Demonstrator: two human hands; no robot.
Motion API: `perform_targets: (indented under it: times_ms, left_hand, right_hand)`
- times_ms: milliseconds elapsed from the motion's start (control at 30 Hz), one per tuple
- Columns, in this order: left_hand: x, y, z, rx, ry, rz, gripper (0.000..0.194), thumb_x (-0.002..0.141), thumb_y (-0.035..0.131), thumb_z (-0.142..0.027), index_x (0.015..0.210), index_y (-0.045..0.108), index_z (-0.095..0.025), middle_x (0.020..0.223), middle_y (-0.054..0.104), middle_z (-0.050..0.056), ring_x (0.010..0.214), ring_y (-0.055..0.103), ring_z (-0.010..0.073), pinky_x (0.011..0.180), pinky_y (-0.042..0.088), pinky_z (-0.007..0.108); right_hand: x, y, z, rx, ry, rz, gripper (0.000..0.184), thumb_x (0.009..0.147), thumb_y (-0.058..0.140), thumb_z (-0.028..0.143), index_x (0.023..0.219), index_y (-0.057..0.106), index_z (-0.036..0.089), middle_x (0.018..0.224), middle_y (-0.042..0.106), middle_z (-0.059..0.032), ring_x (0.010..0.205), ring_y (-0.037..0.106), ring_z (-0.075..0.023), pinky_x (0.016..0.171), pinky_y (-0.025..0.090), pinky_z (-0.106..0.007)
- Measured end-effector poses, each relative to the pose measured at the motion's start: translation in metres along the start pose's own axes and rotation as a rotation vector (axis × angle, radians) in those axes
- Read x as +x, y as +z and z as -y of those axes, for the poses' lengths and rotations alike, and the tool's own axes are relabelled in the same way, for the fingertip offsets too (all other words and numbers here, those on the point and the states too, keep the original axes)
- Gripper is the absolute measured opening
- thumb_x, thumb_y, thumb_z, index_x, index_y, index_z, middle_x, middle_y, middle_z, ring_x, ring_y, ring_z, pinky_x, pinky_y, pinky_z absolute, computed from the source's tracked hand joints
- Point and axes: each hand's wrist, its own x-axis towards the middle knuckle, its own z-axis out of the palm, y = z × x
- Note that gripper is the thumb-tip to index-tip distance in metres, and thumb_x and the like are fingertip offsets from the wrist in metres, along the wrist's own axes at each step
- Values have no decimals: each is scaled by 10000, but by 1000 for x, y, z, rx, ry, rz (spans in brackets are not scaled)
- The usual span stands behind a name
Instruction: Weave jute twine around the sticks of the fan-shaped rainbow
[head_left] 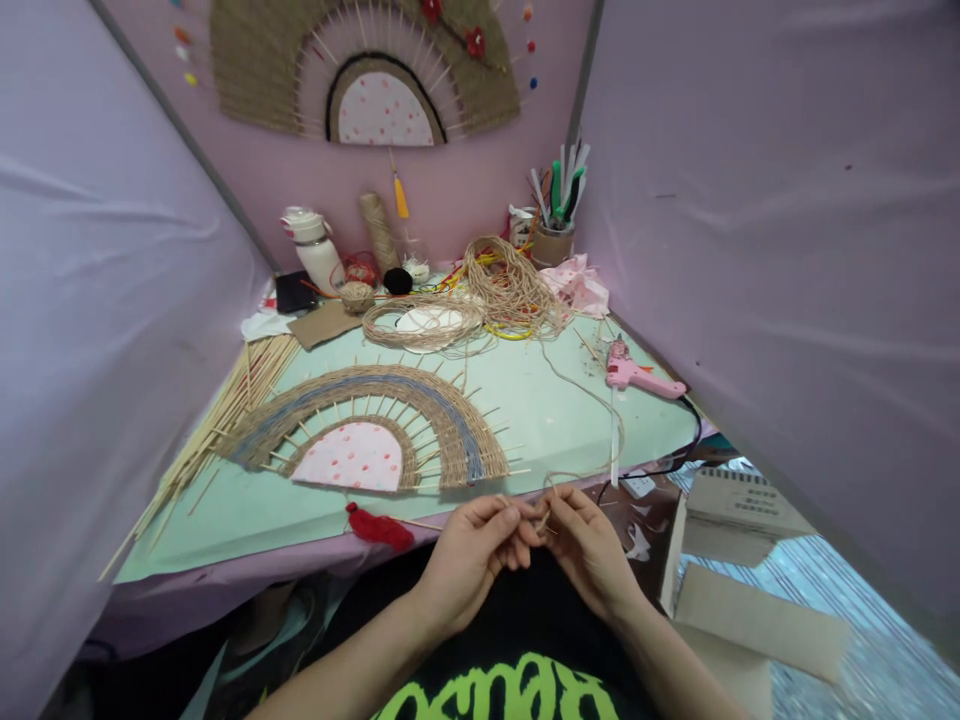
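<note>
Close together at the table's front edge, my left hand [487, 535] and my right hand [585, 540] pinch a thin tan twine [551, 482]. From the right hand the twine loops up across the table toward the coils at the back. Just beyond my left hand lies a half-round woven fan [382, 400], with a blue band, bare sticks and a pink-dotted white centre. A red tassel [380, 527] hangs at the edge left of my left hand. The exact bit of twine between the fingertips is partly hidden.
Thin sticks [225, 430] are piled at left. Twine coils [510, 285], a white bottle [315, 250] and a twine spool [379, 235] stand at the back. A pink glue gun [641, 372] lies at right, its cord over the edge. Below right is an open cardboard box [757, 610].
</note>
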Motion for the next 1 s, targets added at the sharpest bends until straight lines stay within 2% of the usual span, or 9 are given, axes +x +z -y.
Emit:
perform_targets:
  times_ms: [133,233,300,367,500,567,600,700,1000]
  left_hand:
    - [-6,-2,1,171,-3,64,260,821,600,-363,798,668,-112,549,608,30,402,458,55,422,274,186]
    - [-5,-4,2,270,-10,33,301,850,550,-393,814,660,-115,464,526,-9,365,356,44,415,185,210]
    - [-4,-6,1,296,10,-17,293,855,546,-380,823,657,-110,430,461,-36,370,291,37,430,155,223]
    - [-2,-7,1,249,13,-66,262,851,557,-359,860,648,-113,424,420,-54,385,261,38,445,149,227]
    - [2,-8,-3,-12,-36,-73,195,845,569,-313,939,604,-146,450,389,-76,397,231,42,458,158,216]
    - [5,-9,-5,-103,-35,-65,182,849,561,-308,775,572,-142,459,389,-67,401,237,43,460,176,215]
    - [6,-9,-5,-130,-29,-67,237,852,555,-308,684,528,-142,460,393,-59,402,247,44,459,183,217]
    - [7,-10,-7,-163,-15,-81,358,862,532,-315,567,414,-152,454,396,-46,398,259,47,453,192,223]
    - [6,-8,-6,-141,31,-42,327,869,523,-286,583,473,-136,521,430,-26,456,315,57,495,254,225]
  right_hand:
    - [3,-3,7,-197,40,26,303,816,565,474,828,578,171,678,557,-3,558,494,-108,501,393,-223]
    - [4,-5,10,-543,-188,-134,296,829,550,462,767,566,173,570,471,35,507,414,-93,494,339,-217]
    - [5,-4,13,-717,-357,-229,274,838,547,437,759,561,176,558,449,42,529,422,-97,531,349,-220]
    - [8,0,17,-804,-427,-234,263,852,526,431,800,569,176,580,477,34,554,453,-107,555,364,-224]
    - [16,13,22,-881,-414,-99,283,873,488,426,911,592,166,643,553,3,617,523,-133,603,401,-234]
    - [20,19,22,-903,-382,-31,305,887,460,427,963,597,165,663,575,-7,644,546,-144,626,415,-240]
    - [22,21,22,-913,-369,-10,311,892,450,426,977,600,168,667,580,-9,650,551,-146,633,418,-241]
    - [24,23,20,-939,-359,12,309,895,445,419,979,614,175,671,585,-10,652,553,-147,642,421,-242]
    - [21,24,21,-888,-313,122,288,891,468,395,1023,613,184,679,565,3,608,516,-120,580,406,-224]
